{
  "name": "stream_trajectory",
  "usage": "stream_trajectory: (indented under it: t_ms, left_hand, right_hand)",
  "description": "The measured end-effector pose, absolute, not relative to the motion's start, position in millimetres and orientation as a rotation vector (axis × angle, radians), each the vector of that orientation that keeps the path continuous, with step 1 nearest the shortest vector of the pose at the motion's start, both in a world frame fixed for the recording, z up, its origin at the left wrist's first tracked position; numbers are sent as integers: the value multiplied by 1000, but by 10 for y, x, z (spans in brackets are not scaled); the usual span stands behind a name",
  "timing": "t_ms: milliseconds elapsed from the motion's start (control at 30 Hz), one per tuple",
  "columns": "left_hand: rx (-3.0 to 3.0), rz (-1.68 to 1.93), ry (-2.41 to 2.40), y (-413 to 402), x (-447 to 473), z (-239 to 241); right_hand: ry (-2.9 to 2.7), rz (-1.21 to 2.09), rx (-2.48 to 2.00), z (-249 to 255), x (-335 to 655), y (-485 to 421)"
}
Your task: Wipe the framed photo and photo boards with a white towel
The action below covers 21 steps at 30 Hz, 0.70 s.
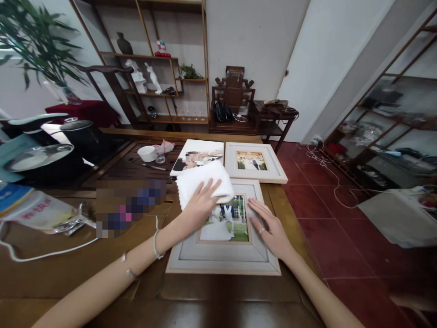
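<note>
A light-framed photo lies flat on the wooden table in front of me, with a small wedding picture at its centre. My left hand holds a folded white towel over the upper left part of this frame, its fingers laid across the cloth. The towel and hand hide part of the picture. On the frame's right side rests my right hand, fingers extended, a ring on one of them. Just beyond are a second framed photo and a white-covered photo album or print, partly under the towel.
Left on the table are a plastic packet, a white cable, and a dark pot. A white bowl sits on a dark tray. Behind stand a carved chair and shelves. Red floor tiles lie at right.
</note>
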<state>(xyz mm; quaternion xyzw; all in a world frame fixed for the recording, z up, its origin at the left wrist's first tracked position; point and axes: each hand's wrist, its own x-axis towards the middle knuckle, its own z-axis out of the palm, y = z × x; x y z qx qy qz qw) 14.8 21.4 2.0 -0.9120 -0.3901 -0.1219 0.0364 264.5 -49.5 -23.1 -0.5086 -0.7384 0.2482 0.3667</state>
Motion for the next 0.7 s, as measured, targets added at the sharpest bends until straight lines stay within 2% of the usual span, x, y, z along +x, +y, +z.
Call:
stream_trajectory:
  t_ms: [200, 367, 567, 700]
  left_hand:
    - [-3182, -24, -873, -305, 175, 231]
    - [-3319, 54, -534, -787, 155, 504]
    - [-3264, 199, -899, -689, 249, 425]
    - [-3029, 50, -1146, -411, 286, 256]
  right_hand:
    - [-1910, 609, -1307, -250, 2648, -491]
    - [-1918, 602, -1296, -251, 2650, -495]
    - [-1918, 611, -1304, -229, 2648, -501]
    - [-1911, 612, -1295, -237, 2649, -499]
